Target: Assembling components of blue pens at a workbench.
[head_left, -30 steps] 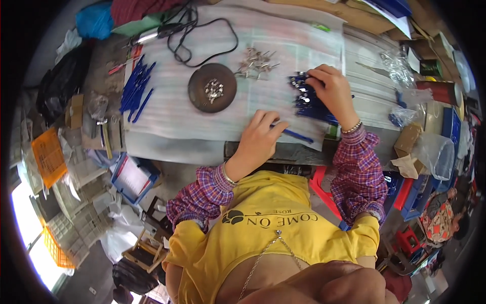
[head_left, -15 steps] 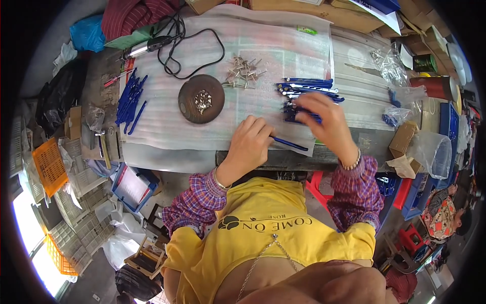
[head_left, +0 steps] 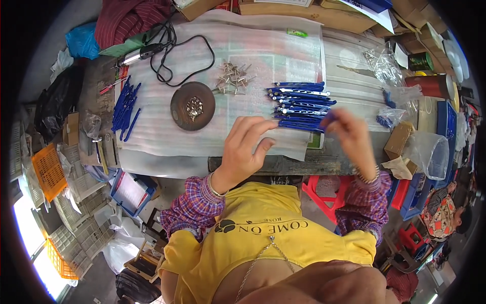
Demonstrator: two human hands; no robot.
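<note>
Two hands are raised over the front edge of the bench [head_left: 167, 147]: the left hand [head_left: 244, 152] is held with its fingers spread and loosely curled, empty, while a small blue piece [head_left: 328, 119] is pinched by the blurred right hand [head_left: 352, 139]. Just beyond them, a stack of blue pens [head_left: 299, 106] is laid near the bench's right side, beside a round brown dish [head_left: 193, 106].

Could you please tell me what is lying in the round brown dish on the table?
In the round brown dish lies a small heap of shiny metal bits, too small to identify. The dish bottom under that heap is covered.
</note>
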